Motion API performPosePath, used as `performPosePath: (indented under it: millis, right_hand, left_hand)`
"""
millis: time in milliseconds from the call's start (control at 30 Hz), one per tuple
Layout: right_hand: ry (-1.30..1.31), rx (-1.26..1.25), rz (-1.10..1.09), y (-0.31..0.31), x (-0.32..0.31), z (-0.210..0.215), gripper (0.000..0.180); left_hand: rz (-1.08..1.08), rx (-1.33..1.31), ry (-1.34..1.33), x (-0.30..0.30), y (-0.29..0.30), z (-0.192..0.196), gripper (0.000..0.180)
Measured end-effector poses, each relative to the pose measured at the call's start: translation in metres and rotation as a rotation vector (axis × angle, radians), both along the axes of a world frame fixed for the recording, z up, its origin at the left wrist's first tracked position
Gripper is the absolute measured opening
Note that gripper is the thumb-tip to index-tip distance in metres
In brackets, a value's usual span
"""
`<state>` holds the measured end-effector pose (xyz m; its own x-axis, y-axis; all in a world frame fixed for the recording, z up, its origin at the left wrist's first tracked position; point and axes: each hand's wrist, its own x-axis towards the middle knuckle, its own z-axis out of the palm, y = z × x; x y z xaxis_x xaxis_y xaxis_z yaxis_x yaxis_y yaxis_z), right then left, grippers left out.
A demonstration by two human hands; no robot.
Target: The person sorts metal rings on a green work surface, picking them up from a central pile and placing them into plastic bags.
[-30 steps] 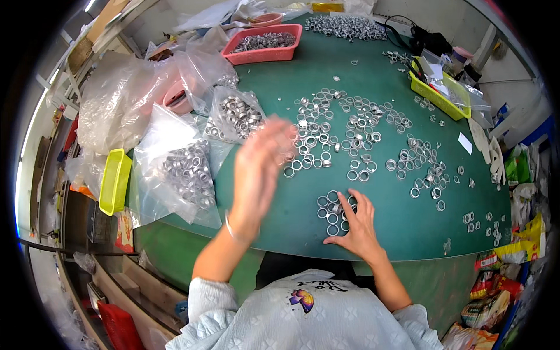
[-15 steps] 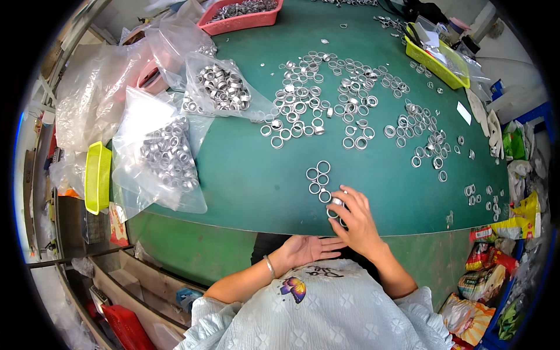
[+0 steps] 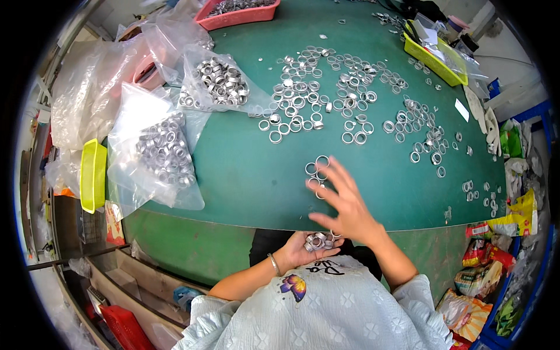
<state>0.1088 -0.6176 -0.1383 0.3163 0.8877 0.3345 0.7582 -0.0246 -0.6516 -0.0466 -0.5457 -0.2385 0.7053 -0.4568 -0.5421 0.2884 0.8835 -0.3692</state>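
My left hand (image 3: 296, 252) is cupped palm up below the table's front edge and cradles several silver metal rings (image 3: 319, 240). Over the front of the green table my right hand (image 3: 349, 209) reaches out with its fingers spread, and nothing shows in its grasp. Its fingertips lie over a small group of rings (image 3: 311, 168), partly covering them. Farther back, many similar rings (image 3: 299, 107) lie scattered flat across the tabletop (image 3: 245, 157), some overlapping.
Clear plastic bags of rings (image 3: 166, 153) (image 3: 221, 84) rest on the left side. A pink basket (image 3: 236, 18) stands at the far left and a yellow-green basket (image 3: 434, 58) at the far right. Another yellow-green basket (image 3: 93, 175) sits by the table's left edge. Colourful packets (image 3: 466, 312) fill the lower right.
Several rings that were under my right hand at the table edge now lie in my left palm, which was bare. My right hand has opened and moved forward over the remaining small group.
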Motion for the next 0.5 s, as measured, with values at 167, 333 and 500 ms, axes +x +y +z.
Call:
performPosePath:
  millis: [167,333,500]
  right_hand:
    - [-0.066,-0.104,0.008,0.016,0.008,-0.029,0.037]
    - [0.066,-0.156,0.158,-0.027,-0.015,-0.021,0.031]
    - [-0.01,-0.043,0.221,-0.055,-0.048,-0.037,0.029]
  left_hand:
    - [0.052,-0.153,-0.244,-0.003,-0.001,-0.009,0.049]
    - [0.02,0.12,0.018,-0.002,-0.002,0.011,0.042]
    - [0.202,-0.308,-0.312,-0.031,-0.012,-0.064,0.036]
